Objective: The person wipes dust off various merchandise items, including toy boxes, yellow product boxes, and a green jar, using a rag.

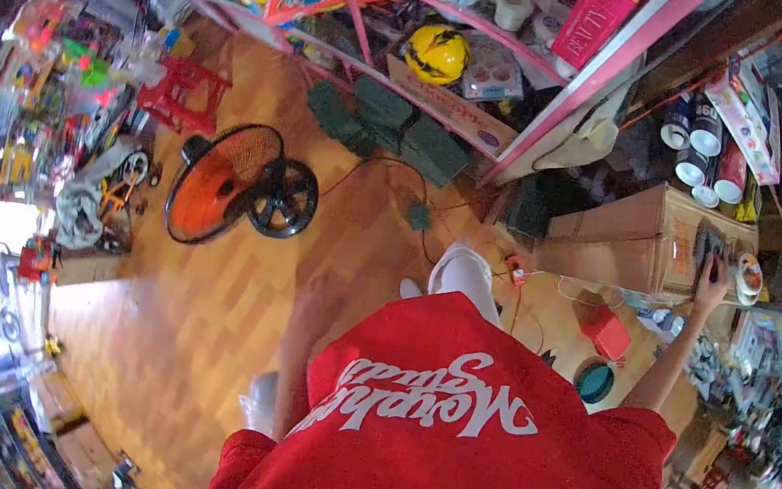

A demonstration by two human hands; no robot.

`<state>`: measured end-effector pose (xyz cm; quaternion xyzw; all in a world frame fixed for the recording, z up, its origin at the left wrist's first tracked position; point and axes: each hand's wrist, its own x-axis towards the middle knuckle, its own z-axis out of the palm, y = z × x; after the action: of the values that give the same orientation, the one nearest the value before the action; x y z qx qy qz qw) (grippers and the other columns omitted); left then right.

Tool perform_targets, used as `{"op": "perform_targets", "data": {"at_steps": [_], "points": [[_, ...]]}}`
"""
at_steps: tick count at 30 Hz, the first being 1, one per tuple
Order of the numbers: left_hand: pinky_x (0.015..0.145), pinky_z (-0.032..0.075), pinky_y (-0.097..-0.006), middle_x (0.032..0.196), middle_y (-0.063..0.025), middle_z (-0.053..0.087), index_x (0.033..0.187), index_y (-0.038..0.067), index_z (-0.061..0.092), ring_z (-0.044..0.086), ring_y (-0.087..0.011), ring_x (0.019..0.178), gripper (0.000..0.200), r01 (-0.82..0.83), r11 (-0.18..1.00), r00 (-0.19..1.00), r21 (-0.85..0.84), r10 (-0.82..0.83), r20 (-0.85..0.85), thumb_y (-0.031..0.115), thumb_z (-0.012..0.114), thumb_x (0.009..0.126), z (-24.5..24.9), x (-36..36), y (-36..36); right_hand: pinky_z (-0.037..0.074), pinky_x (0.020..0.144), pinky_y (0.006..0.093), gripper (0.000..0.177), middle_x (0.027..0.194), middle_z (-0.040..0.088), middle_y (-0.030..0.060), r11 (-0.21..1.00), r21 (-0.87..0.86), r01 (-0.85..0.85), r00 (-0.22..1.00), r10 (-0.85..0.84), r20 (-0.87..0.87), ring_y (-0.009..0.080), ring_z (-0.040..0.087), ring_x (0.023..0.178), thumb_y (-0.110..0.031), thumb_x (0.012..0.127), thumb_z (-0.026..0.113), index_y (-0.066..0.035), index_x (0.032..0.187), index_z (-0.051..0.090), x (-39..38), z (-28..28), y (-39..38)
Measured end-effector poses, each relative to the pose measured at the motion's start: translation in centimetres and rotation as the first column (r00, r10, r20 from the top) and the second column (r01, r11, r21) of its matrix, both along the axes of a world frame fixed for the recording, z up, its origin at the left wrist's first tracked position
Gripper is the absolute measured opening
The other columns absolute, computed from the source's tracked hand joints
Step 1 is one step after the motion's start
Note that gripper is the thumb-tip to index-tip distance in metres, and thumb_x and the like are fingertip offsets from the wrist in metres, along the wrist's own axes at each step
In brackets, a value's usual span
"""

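My right arm reaches out to the cardboard box (615, 233) on the right. There my right hand (711, 282) is closed on a dark grey cloth (710, 242) lying against the top of the box. Beside that hand is a roll of tape (749, 280), pale with an orange middle. My left hand (319, 307) hangs over the wooden floor at my left side, smeared by motion, so its fingers cannot be made out.
An orange and black standing fan (228, 185) is on the floor ahead to the left, near a red plastic stool (183, 94). Dark green bundles (389, 123) lie before the pink-framed display case (486, 148). Cords cross the floor near a red box (606, 333).
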<state>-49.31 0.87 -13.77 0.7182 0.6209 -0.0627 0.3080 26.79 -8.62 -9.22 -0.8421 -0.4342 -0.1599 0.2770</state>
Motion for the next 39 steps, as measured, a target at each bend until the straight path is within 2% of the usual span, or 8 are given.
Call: {"op": "perform_targets", "data": {"at_steps": [5,10,12,17,22,26,34,39], "points": [[0.095,0.041,-0.0467,0.128,-0.024,0.047,0.129,0.006,0.045,0.047,-0.0383,0.118,0.05,0.487,0.873,0.872,0.011,-0.486,-0.052,0.039,0.045,0.092,-0.7,5.5,4.4,0.039,0.096,0.035,0.033,0.123,0.057,0.0174,0.999,0.018,0.05,0.997,-0.049,-0.062,0.0305,0.054,0.114,-0.026,0.092,0.056,0.001,0.107,0.064,-1.3,0.7,-0.2],[0.101,0.035,-0.0455,0.128,-0.0236,0.047,0.126,-0.003,0.044,0.044,-0.0387,0.121,0.053,0.367,0.93,0.905,-0.006,-0.355,0.234,0.035,0.051,0.091,2.7,10.6,11.1,0.041,0.094,0.0345,0.033,0.113,0.063,0.0163,0.994,0.077,0.08,0.984,-0.067,-0.166,0.0273,0.057,0.109,-0.028,0.091,0.057,-0.001,0.108,0.065,-2.4,1.2,0.1],[0.103,0.034,-0.0443,0.128,-0.0234,0.048,0.126,-0.005,0.042,0.044,-0.0385,0.121,0.054,0.292,0.953,0.872,0.078,-0.298,0.387,0.031,0.056,0.089,2.5,13.2,14.5,0.04,0.096,0.0356,0.033,0.128,0.053,0.0163,0.997,0.067,0.045,0.99,-0.036,-0.134,0.0301,0.053,0.113,-0.025,0.089,0.061,0.002,0.107,0.064,-1.2,0.1,-0.3],[0.103,0.034,-0.0386,0.125,-0.0226,0.05,0.129,-0.005,0.04,0.046,-0.0345,0.12,0.063,-0.036,0.952,0.609,0.304,-0.221,0.762,0.018,0.071,0.079,2.3,22.0,24.2,0.04,0.094,0.0384,0.027,0.12,0.054,0.016,0.998,0.016,0.056,0.998,-0.056,-0.034,0.0314,0.052,0.109,-0.013,0.083,0.066,0.001,0.105,0.059,-0.7,0.5,0.1],[0.103,0.033,-0.0384,0.127,-0.0252,0.045,0.132,-0.007,0.033,0.044,-0.0351,0.121,0.074,-0.209,0.798,0.58,0.565,-0.364,0.729,0.017,0.075,0.075,2.7,31.0,35.6,0.041,0.091,0.0382,0.027,0.11,0.056,0.0155,0.985,0.116,0.13,0.988,-0.119,-0.101,0.03,0.053,0.103,-0.007,0.082,0.064,0.0,0.107,0.056,0.3,-0.6,-0.7],[0.102,0.033,-0.0417,0.127,-0.0262,0.043,0.135,-0.006,0.026,0.043,-0.0398,0.119,0.082,-0.237,0.652,0.648,0.72,-0.446,0.618,0.017,0.075,0.074,1.4,36.0,41.1,0.045,0.087,0.0356,0.025,0.108,0.058,0.0123,0.835,0.467,0.291,0.957,-0.257,-0.138,0.0241,0.055,0.098,-0.008,0.088,0.061,0.001,0.11,0.056,-1.6,0.6,-0.1],[0.09,0.04,-0.0456,0.117,-0.0253,0.048,0.126,-0.002,0.041,0.047,-0.0432,0.109,0.067,-0.21,0.812,0.54,0.544,-0.368,0.757,0.009,0.074,0.069,-2.2,36.7,44.7,0.045,0.091,0.034,0.026,0.113,0.057,0.0138,0.728,0.61,0.313,0.929,-0.368,-0.037,0.0207,0.054,0.103,-0.005,0.09,0.057,0.005,0.114,0.053,-14.5,8.4,7.1],[0.087,0.043,-0.0411,0.11,-0.0162,0.053,0.117,0.009,0.055,0.053,-0.0339,0.102,0.061,-0.051,0.665,0.442,0.745,-0.654,0.614,0.003,0.079,0.061,6.3,31.4,43.0,0.045,0.091,0.0334,0.025,0.116,0.055,0.0149,0.648,0.673,0.357,0.932,-0.197,-0.304,0.0219,0.053,0.104,-0.001,0.089,0.057,0.004,0.113,0.052,-25.2,10.1,12.8]]}}
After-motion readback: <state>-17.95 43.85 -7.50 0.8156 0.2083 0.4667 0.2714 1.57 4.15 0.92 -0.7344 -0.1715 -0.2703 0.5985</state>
